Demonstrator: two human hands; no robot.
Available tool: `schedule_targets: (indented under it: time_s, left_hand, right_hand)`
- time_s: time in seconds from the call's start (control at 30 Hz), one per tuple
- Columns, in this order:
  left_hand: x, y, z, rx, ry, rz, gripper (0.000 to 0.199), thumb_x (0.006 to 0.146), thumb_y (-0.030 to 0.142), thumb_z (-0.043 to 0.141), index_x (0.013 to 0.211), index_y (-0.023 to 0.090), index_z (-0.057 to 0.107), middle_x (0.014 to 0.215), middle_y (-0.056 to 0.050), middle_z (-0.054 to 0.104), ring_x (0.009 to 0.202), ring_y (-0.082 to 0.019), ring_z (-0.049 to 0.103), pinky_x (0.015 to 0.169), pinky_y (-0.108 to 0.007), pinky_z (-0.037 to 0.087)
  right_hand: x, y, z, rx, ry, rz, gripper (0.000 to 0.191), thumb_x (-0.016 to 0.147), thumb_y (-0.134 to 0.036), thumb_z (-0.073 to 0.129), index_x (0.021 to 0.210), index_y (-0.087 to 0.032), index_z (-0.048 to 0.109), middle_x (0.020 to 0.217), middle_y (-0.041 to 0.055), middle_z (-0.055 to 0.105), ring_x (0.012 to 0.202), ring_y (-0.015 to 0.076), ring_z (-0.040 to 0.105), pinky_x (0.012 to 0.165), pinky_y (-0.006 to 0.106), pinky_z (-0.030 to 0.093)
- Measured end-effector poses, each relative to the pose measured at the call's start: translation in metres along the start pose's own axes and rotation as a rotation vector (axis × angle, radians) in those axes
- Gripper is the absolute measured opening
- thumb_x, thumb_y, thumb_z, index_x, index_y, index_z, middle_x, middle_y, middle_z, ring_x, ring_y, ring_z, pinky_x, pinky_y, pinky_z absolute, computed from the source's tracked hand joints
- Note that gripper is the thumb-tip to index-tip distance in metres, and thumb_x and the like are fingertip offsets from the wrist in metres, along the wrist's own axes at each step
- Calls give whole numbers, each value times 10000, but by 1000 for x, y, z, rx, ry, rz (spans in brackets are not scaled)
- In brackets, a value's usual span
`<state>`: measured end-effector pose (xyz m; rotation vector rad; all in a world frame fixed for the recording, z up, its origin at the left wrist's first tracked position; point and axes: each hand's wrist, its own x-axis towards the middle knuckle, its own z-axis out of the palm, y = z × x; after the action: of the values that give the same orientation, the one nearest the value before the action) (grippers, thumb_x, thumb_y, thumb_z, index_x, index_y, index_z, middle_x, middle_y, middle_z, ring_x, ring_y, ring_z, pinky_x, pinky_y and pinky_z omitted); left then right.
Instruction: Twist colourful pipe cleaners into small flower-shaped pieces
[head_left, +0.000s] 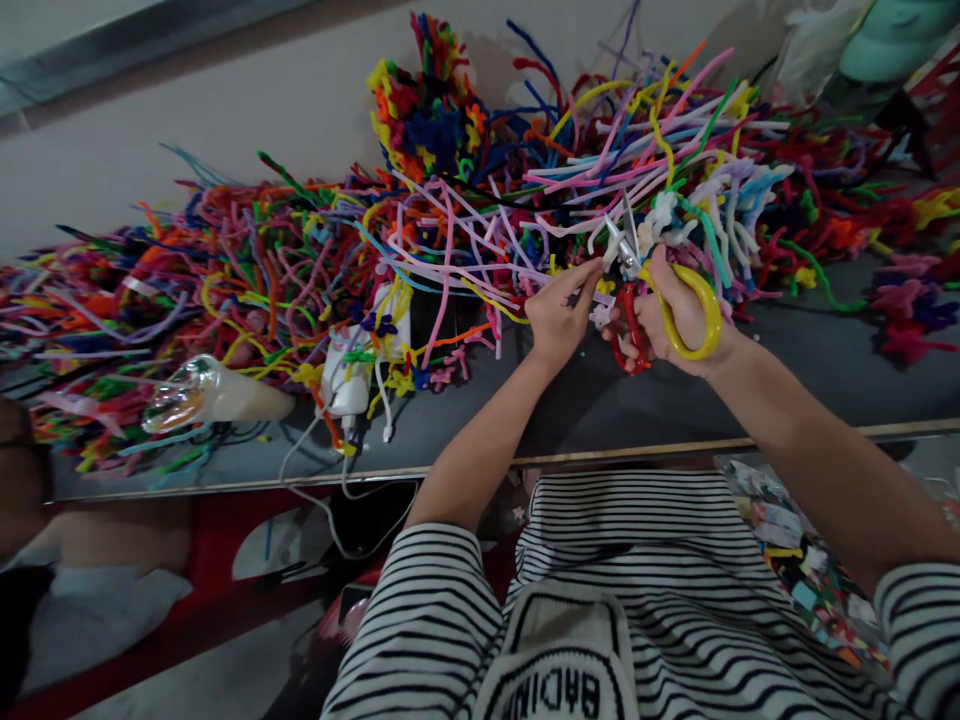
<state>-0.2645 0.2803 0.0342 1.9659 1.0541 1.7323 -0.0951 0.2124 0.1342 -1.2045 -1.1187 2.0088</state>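
Note:
My right hand (679, 305) is closed around scissors (626, 250) with a large yellow handle loop. Their metal blades are spread and point away from me. A red-handled tool (632, 335) also sits by the fingers of this hand; its working end is hidden, so I cannot tell its kind. Just left of the blades, my left hand (559, 315) pinches a small white fuzzy pipe cleaner piece (610, 248) between thumb and fingers. A white pipe cleaner flower (661, 212) is beyond the blades. Pale pipe cleaner pieces (739, 215) lie to the right.
A huge heap of coloured pipe cleaners (247, 240) runs along the wall on the dark table (465, 435). White chargers with cables (346, 375) and a plastic-wrapped cup (244, 390) stand at left. Another person's leg (112, 535) shows at lower left. A mint-green object (892, 40) is at back right.

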Motion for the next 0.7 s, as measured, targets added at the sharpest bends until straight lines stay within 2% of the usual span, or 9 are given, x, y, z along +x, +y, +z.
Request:
schedule_targets:
  time_s: [0.17, 0.27, 0.47, 0.7]
  left_hand:
    - [-1, 13, -2, -70, -13, -86, 206, 952, 448, 720, 1055, 309, 830, 1048, -1, 843, 1017, -186, 803, 1010, -338, 639]
    - [1, 14, -5, -107, -38, -151, 202, 952, 437, 718, 1066, 313, 829, 1091, 10, 840, 1064, -182, 795, 1037, -333, 631]
    - [1, 8, -4, -190, -36, -237, 200, 949, 410, 724, 1088, 306, 825, 1120, 6, 835, 1079, -185, 795, 1040, -350, 638]
    - [3, -2, 0, -272, 15, -291, 257, 911, 456, 771, 1094, 282, 814, 1115, -9, 835, 1092, -197, 796, 1062, -395, 645]
  right_hand:
    - [2, 1, 12, 94, -30, -81, 787, 984, -842, 94, 964, -225, 582, 800, 32, 606, 564, 117, 500, 585, 256, 510]
    - [-1, -4, 14, 114, -65, -57, 824, 981, -839, 16, 907, -211, 544, 790, 22, 566, 595, 105, 509, 639, 268, 504]
    - [-1, -5, 12, 152, -108, -42, 745, 884, -954, 255, 849, -241, 468, 711, -13, 408, 565, 129, 419, 594, 283, 520]
    - [8, 5, -1, 231, -232, -69, 860, 848, -985, 104, 835, -220, 498, 709, -20, 380, 538, 116, 376, 562, 304, 484]
